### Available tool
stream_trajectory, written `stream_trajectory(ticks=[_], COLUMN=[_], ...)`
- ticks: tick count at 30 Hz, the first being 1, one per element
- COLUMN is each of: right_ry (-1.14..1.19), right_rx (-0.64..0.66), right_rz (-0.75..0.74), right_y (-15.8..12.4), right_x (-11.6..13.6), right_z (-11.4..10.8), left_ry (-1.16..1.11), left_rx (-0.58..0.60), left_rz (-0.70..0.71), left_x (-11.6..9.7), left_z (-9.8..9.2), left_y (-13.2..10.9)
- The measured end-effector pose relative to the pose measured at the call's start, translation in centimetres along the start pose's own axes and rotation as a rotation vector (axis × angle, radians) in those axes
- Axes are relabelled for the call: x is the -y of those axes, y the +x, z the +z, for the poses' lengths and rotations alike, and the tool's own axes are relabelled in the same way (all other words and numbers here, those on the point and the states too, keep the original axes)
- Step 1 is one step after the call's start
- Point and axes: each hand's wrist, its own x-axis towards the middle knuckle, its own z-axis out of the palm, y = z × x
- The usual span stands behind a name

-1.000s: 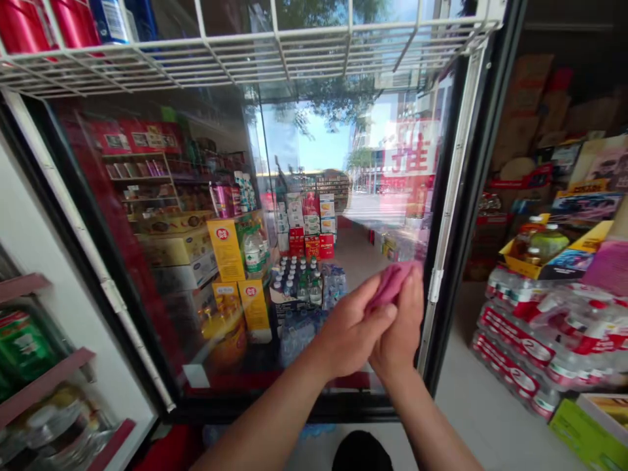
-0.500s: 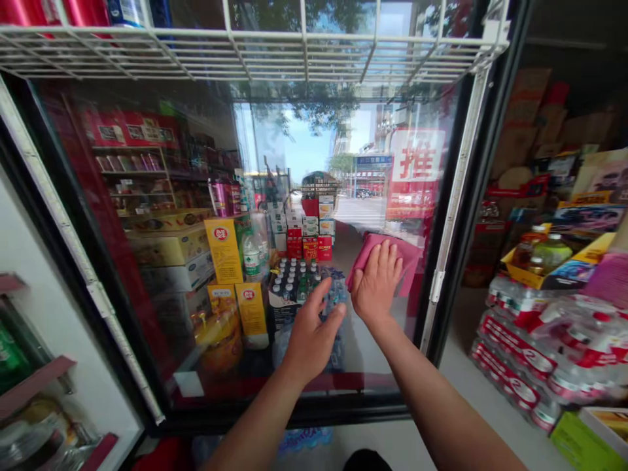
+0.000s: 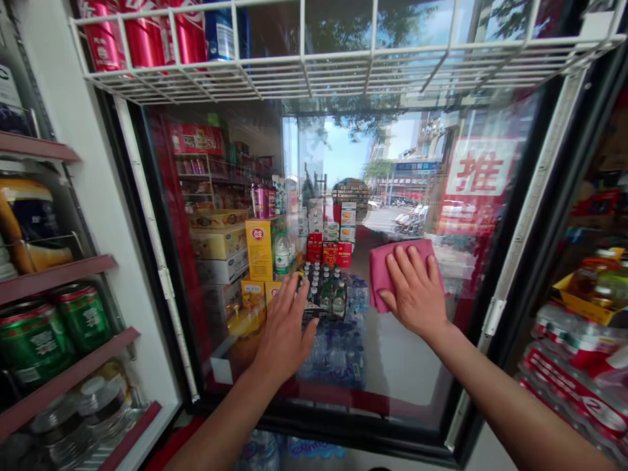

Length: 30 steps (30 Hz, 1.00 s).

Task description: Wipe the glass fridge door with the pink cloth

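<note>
1. Pressing a pink cloth against the glass door, the right hand lies flat with its fingers spread apart. The cloth is pinned between palm and pane, not clamped in a fist, and its edge sticks out past the hand on the left side.
2. The left hand holds nothing. It sits open with spread fingers in front of the glass door, just left of the cloth, and whether its fingertips touch the pane cannot be told.
3. Right beside the glass door, shrink-wrapped cases of bottled water with red labels are stacked, and a yellow carton of bottles sits on top of them.
4. Left of the glass door, shelves hold green cans. A white wire rack crosses above the door, carrying red cans and a blue can.
5. Beyond the glass door, bottled drinks stand behind the gap between the hands, near a yellow box. Farther off are a red-and-white sign and parked motorbikes, though reflection and view through the pane cannot be told apart.
</note>
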Motion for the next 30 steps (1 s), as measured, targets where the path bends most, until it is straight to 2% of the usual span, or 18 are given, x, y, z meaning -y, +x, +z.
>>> stream_trajectory(ticks=[2, 5, 11, 18, 23, 27, 30], right_ry=[-0.016, -0.025, 0.000, 0.052, 0.134, 0.180, 0.141], right_rx=[-0.027, -0.017, -0.033, 0.018, 0.075, 0.093, 0.082], right_rz=[0.067, 0.094, -0.011, -0.176, -0.318, -0.497, -0.658], right_y=[-0.4, 0.2, 4.7, 9.7, 12.2, 13.6, 14.0], right_x=[0.4, 2.5, 7.8, 13.1, 17.2, 20.7, 22.1], right_z=[0.6, 2.0, 3.5, 4.0, 5.3, 6.6, 7.3], left_ry=[0.048, 0.100, 0.163, 0.158, 0.158, 0.175, 0.198], left_rx=[-0.032, -0.072, -0.099, -0.106, -0.094, -0.051, -0.033], left_rz=[-0.032, -0.097, -0.122, -0.155, -0.186, -0.248, -0.289], left_x=[1.1, 2.7, 5.1, 7.3, 8.0, 8.0, 8.2], left_z=[-0.4, -0.8, -1.6, -2.4, -2.3, -2.3, -2.5], left_y=[-0.7, -1.5, -3.4, -4.9, -5.5, -6.1, -6.6])
